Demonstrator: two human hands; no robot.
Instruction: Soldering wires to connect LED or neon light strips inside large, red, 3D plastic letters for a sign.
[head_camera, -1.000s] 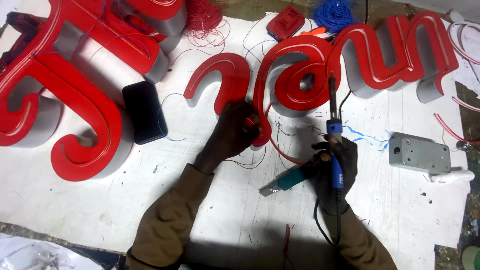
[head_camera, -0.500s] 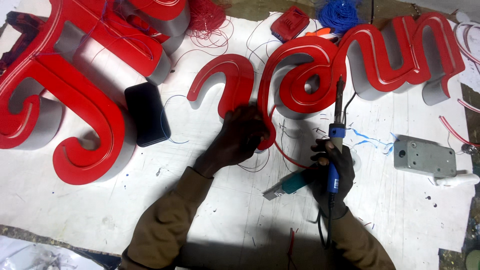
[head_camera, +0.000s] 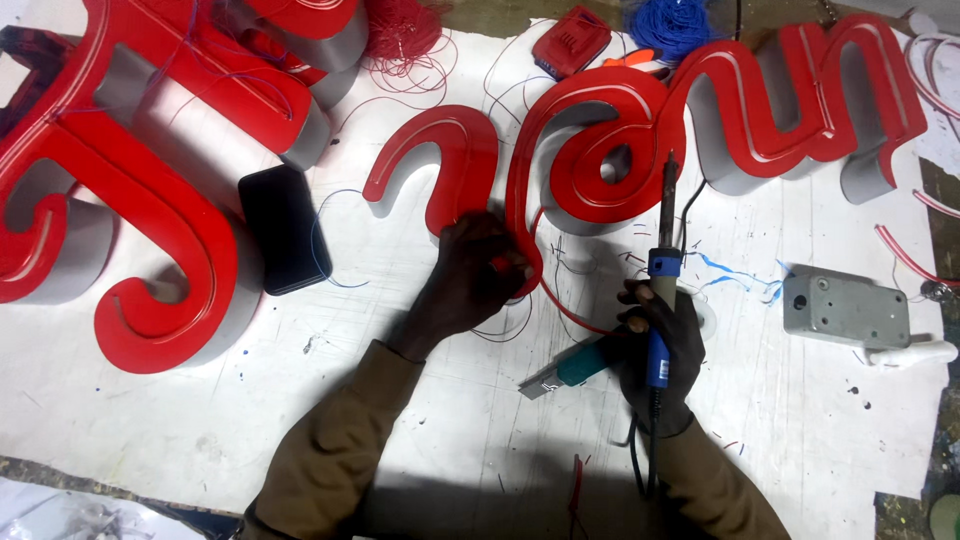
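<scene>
- Overhead, a white tabletop (head_camera: 200, 430) carries big red channel letters with grey side walls.
- Left hand (head_camera: 470, 285), fingers curled, pinches a thin red wire (head_camera: 560, 305) against the lower edge of a red curled letter (head_camera: 440, 165) near the middle.
- Right hand (head_camera: 655, 350) is clenched around the blue handle of a soldering iron (head_camera: 665, 250), held upright with its tip beside the looped red letter (head_camera: 610, 150); the tip touches nothing that can be made out.
- Under that hand lies a teal-handled tool (head_camera: 570, 368), half hidden.
- Nearby: a black rectangular block (head_camera: 285, 240) to the left, a grey metal box (head_camera: 845, 310) to the right, tangled red and blue wire at the far edge.
- Progress, as a judgement: wire is positioned at the letter but loose strands still trail across the surface, so joining looks unfinished.
</scene>
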